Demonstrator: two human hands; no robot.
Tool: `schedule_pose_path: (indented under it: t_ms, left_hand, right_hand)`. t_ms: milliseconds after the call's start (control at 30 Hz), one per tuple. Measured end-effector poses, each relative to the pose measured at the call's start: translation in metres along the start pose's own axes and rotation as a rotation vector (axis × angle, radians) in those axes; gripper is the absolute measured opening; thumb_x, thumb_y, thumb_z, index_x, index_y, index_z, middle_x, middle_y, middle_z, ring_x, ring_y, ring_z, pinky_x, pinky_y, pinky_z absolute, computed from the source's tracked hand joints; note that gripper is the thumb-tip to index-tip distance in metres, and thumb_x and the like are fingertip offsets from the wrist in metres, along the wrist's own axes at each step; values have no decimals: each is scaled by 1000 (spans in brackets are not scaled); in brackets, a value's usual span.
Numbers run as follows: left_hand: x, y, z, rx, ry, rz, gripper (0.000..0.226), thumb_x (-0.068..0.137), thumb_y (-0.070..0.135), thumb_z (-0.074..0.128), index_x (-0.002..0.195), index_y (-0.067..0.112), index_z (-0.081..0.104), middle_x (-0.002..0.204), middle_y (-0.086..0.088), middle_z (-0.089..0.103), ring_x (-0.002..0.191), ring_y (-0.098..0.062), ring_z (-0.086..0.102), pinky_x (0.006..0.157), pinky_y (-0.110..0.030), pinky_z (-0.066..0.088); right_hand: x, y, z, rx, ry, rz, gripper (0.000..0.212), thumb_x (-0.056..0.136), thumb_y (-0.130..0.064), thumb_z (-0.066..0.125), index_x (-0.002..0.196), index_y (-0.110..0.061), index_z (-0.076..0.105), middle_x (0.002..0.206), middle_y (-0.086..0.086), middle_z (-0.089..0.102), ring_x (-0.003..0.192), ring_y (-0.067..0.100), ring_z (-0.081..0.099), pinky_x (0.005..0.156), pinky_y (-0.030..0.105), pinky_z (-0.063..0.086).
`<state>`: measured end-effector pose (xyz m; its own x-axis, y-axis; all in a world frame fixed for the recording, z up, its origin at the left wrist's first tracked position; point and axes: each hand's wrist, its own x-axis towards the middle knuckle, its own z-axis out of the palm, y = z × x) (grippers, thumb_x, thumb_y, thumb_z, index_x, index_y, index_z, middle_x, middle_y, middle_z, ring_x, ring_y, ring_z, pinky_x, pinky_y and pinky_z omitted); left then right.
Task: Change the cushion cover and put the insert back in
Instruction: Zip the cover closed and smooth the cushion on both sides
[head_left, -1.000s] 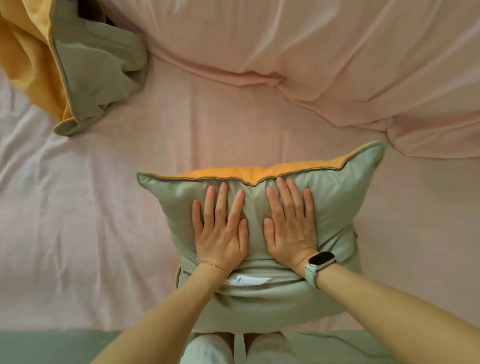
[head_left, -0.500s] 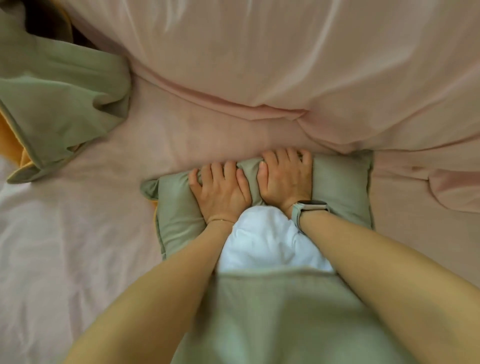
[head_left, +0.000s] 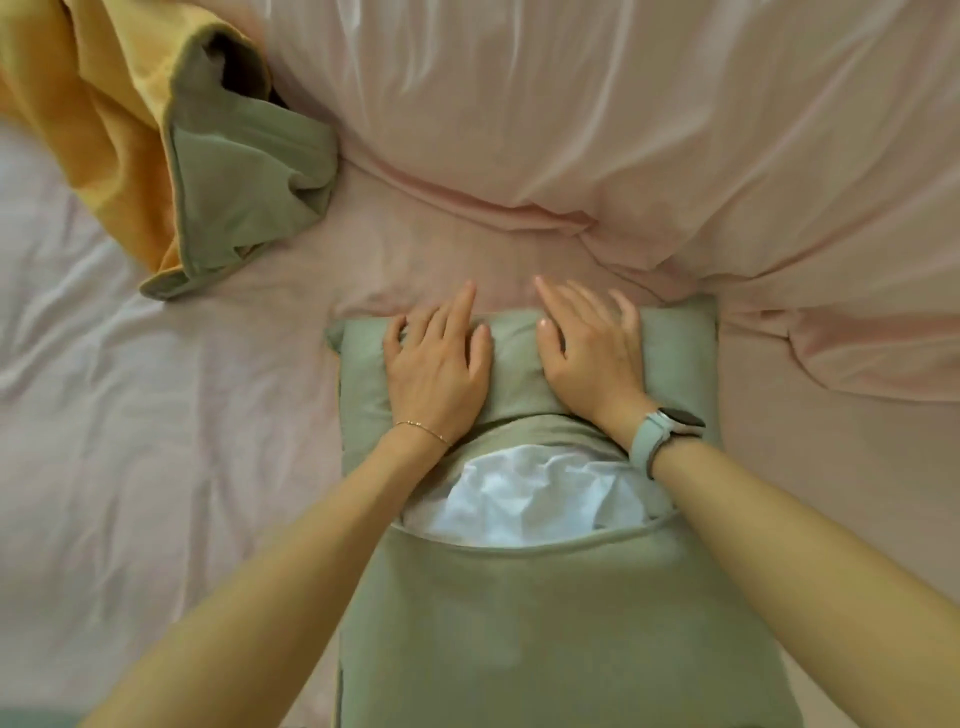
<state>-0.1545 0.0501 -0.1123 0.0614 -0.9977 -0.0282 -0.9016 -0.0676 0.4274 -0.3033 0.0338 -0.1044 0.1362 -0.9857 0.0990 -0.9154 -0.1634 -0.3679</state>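
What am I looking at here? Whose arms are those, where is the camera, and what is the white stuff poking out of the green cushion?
There is no machine here. A person wears a camera on the head, looking down, so the two arms reaching in from the bottom are their own. The left hand and the right hand lie open and flat on the far end of a green cushion cover, pressing on it and gripping nothing. The white stuff is the insert, the soft filling, showing through the cover's opening. Everything lies on a bed with a pink sheet. At top left lies a crumpled yellow and green cover, with nothing visibly inside it. A pink duvet is bunched along the top.
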Motion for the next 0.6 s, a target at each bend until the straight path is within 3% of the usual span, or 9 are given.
schedule_pose_path:
  t_ms: [67,133,233,433,500,600]
  left_hand:
    - [-26,6,-26,-56,22,77,54,89,42,26,135,20,48,133,-2,55,127,-21,46,108,-41,21]
    - [-44,12,-49,-152,66,132,47,90,38,36,131,20,52,134,-2,54,130,-21,42,109,-41,18]
    - [-65,15,-73,-253,153,241,35,89,30,50,120,16,61,124,-3,60,127,-24,46,109,-48,21]
    - [-103,18,-79,-124,354,400,20,95,21,51,111,17,63,115,-3,64,112,-23,52,102,-50,34]
    - [-115,19,-75,-82,392,417,18,96,19,49,111,21,58,117,-2,59,109,-22,52,101,-51,34]
    - [-121,19,-79,-61,371,444,14,94,21,52,103,21,63,108,-1,66,102,-20,55,98,-48,37]
  right_hand:
    - [-24,-12,-30,-6,-32,-31,52,89,-31,30,135,-14,48,136,6,51,129,22,44,108,48,14]
    - [-40,-25,-54,-33,-3,-51,51,90,-28,33,137,-13,44,141,7,46,132,22,38,107,55,15]
    - [-61,-36,-82,-46,44,-119,49,89,-22,38,136,-11,46,142,8,44,132,22,37,108,55,17]
    - [-97,-53,-96,-123,109,-216,42,90,-15,41,129,-6,53,138,14,48,130,29,42,110,49,24]
    - [-111,-56,-94,-172,100,-243,41,90,-14,43,129,-8,53,137,13,48,130,28,43,108,50,27]
    - [-120,-52,-95,-133,93,-259,40,91,-15,44,129,-9,53,136,14,50,129,27,41,107,51,27]
